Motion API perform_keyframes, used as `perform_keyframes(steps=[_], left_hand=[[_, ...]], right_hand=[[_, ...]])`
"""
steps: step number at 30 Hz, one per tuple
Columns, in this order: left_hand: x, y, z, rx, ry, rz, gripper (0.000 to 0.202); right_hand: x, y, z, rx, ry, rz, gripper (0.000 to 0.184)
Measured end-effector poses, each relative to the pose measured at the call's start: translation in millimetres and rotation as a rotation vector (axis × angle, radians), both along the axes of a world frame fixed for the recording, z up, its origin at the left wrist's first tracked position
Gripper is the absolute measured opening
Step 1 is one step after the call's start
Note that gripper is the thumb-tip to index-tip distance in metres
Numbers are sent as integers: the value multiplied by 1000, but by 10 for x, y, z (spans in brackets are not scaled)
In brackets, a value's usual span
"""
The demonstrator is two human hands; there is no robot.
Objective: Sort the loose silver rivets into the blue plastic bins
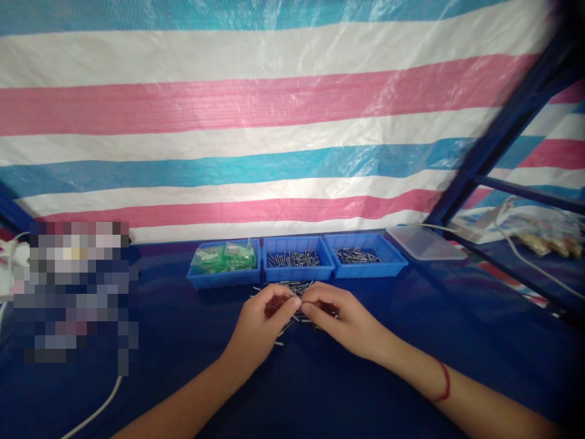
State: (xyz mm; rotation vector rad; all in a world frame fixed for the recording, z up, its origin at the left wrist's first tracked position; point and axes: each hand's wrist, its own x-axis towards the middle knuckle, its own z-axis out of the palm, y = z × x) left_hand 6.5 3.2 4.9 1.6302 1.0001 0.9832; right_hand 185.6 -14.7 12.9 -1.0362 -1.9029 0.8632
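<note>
My left hand [261, 326] and my right hand [348, 320] meet at the fingertips, thumbs and forefingers pinched together. Whatever lies between those fingertips is too small and hidden to make out. Under and around them is a loose pile of thin metal pieces like nails or screws [299, 316], partly covered by the hands. Just behind the pile stand three blue bins: the left bin [223, 280] with green and clear plastic packets [228, 257], the middle bin [299, 272] with metal nails or screws [292, 259], and the right bin [371, 268] with similar pieces [356, 255].
A flat clear plastic lid [427, 242] lies right of the bins on the dark blue table [315, 390]. A striped plastic sheet [274, 110] hangs behind. On the right is a blue metal frame [496, 149]; on the left, a white cable [103, 402] and a blurred-out area.
</note>
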Motion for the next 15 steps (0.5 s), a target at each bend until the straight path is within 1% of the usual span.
perform_keyframes(steps=[5, 10, 15], left_hand=[[-3, 5, -15, 22, 31, 5, 14], [-17, 16, -33, 47, 62, 16, 15], [-14, 26, -38, 66, 74, 15, 16]], right_hand=[[-10, -2, -33, -10, 28, -24, 17], [-19, -10, -25, -31, 53, -52, 15], [-14, 1, -47, -19, 39, -78, 14]])
